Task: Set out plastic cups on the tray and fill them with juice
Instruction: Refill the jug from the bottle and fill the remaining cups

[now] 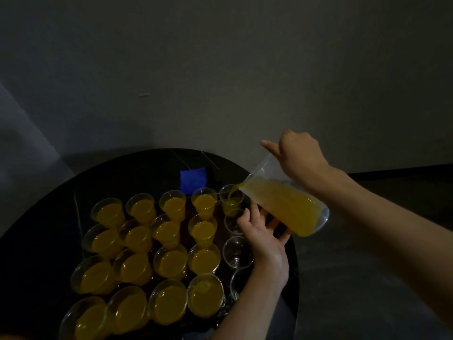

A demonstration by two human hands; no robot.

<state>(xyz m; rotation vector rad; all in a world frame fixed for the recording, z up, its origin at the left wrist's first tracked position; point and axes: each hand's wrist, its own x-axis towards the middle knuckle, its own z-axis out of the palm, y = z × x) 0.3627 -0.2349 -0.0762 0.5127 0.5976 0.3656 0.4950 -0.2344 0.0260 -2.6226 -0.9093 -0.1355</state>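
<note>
My right hand (pixel 300 157) grips a clear plastic jug (pixel 284 204) of orange juice, tilted down to the left. A thin stream runs from its spout into a clear cup (pixel 231 199) at the far right corner of the cup rows. My left hand (pixel 263 233) lies under the jug with spread fingers, touching its underside. Several cups full of juice (pixel 171 263) stand in rows on the dark tray (pixel 79 212). Three empty clear cups (pixel 237 252) stand in the right column, nearer to me than the cup being filled.
The tray sits on a round black table (pixel 137 165) against a grey wall. A blue cloth (pixel 193 179) lies on the table behind the cups. The table edge curves close on the right, with dark floor beyond.
</note>
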